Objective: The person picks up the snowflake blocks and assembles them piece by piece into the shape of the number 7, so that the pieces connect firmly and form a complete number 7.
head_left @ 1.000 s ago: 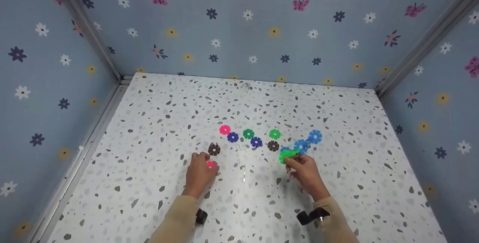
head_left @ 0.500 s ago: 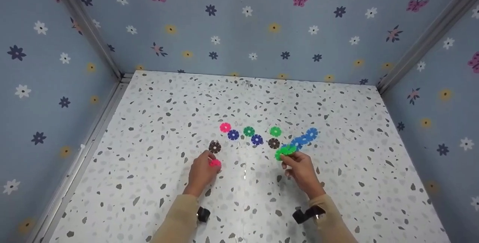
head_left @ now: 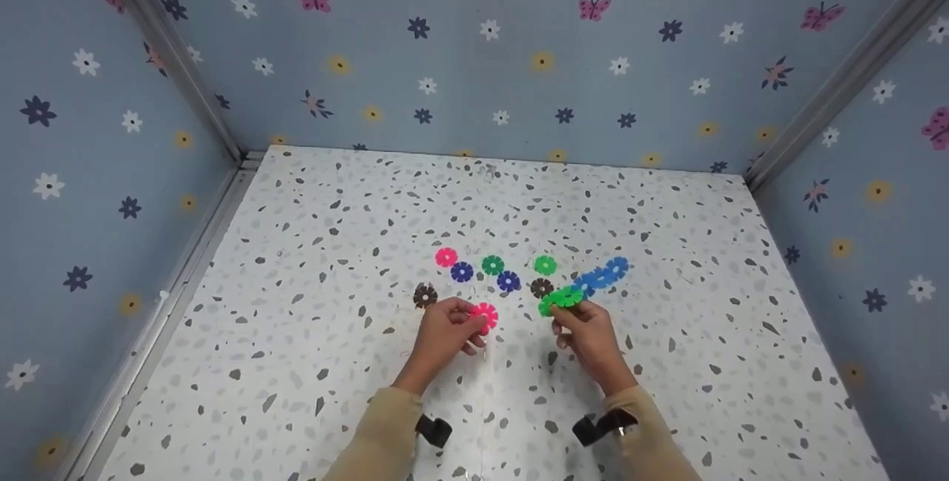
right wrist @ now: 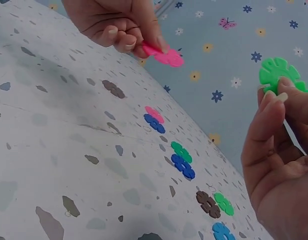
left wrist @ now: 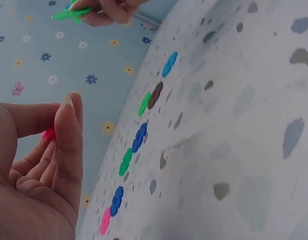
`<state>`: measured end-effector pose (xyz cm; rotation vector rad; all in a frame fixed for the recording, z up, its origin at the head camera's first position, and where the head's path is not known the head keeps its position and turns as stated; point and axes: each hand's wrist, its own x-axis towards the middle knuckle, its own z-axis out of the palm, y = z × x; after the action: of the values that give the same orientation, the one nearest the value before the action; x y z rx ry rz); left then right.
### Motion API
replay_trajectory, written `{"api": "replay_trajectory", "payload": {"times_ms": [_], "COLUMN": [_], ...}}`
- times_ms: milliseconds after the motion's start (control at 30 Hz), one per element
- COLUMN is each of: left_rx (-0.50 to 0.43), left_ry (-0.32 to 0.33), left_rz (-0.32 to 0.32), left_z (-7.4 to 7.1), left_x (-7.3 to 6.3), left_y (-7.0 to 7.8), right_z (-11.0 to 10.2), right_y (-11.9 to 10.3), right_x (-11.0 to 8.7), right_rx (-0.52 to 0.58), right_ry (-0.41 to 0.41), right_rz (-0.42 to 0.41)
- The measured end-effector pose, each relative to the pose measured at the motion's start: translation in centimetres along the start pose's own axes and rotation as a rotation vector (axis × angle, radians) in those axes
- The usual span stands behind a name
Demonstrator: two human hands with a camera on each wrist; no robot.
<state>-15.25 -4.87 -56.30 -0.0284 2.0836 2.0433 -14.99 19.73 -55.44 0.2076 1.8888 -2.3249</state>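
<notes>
My left hand (head_left: 443, 333) pinches a pink notched plastic disc (head_left: 486, 316) between thumb and fingers, above the table. My right hand (head_left: 593, 336) pinches the near end of a joined chain: green notched discs (head_left: 567, 296) at that end, blue discs (head_left: 602, 276) at the far end. A gap separates the pink disc from the chain. In the right wrist view, the pink disc (right wrist: 169, 57) shows nearly edge-on and the green disc (right wrist: 276, 72) stands tilted in my fingertips. The left wrist view shows only a sliver of the held pink disc (left wrist: 49, 133).
Loose discs lie on the speckled table (head_left: 334, 385): brown (head_left: 425, 296), pink (head_left: 445, 257), dark blue (head_left: 461, 271), dark green (head_left: 492, 265), green (head_left: 545, 265), another brown (head_left: 541, 287). A loose blue disc (right wrist: 223, 231) lies beside the latter brown one. Flowered walls (head_left: 482, 51) enclose the table.
My left hand has moved right with the pink disc, from beside the left brown disc towards the table's middle. My right hand has shifted slightly left with the chain, which has turned a little.
</notes>
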Motion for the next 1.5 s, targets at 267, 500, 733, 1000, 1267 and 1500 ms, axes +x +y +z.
{"api": "replay_trajectory", "payload": {"times_ms": [267, 500, 733, 1000, 1267, 1500], "left_rx": [-0.150, -0.232, -0.294, -0.345, -0.437, -0.456], "left_ry": [-0.059, -0.081, -0.119, -0.154, -0.107, -0.064], "left_rz": [-0.002, -0.012, 0.001, -0.065, -0.119, -0.133], "left_z": [2.3, 3.8, 4.2, 4.6, 5.3, 5.9], "left_x": [-0.5, -0.7, -0.8, -0.8, -0.9, -1.1], "left_y": [1.0, 1.4, 1.6, 1.6, 1.8, 1.7], "right_z": [0.4, 0.7, 0.7, 0.6, 0.5, 0.1], "right_y": [0.1, 0.1, 0.1, 0.0, -0.2, -0.4], "right_x": [-0.1, -0.2, -0.4, -0.6, -0.6, -0.7], "right_rx": [0.010, -0.003, -0.018, -0.059, -0.089, -0.123], "right_ry": [-0.013, -0.009, -0.028, -0.035, -0.034, -0.061], "right_rz": [-0.020, -0.009, -0.043, -0.047, -0.065, -0.063]}}
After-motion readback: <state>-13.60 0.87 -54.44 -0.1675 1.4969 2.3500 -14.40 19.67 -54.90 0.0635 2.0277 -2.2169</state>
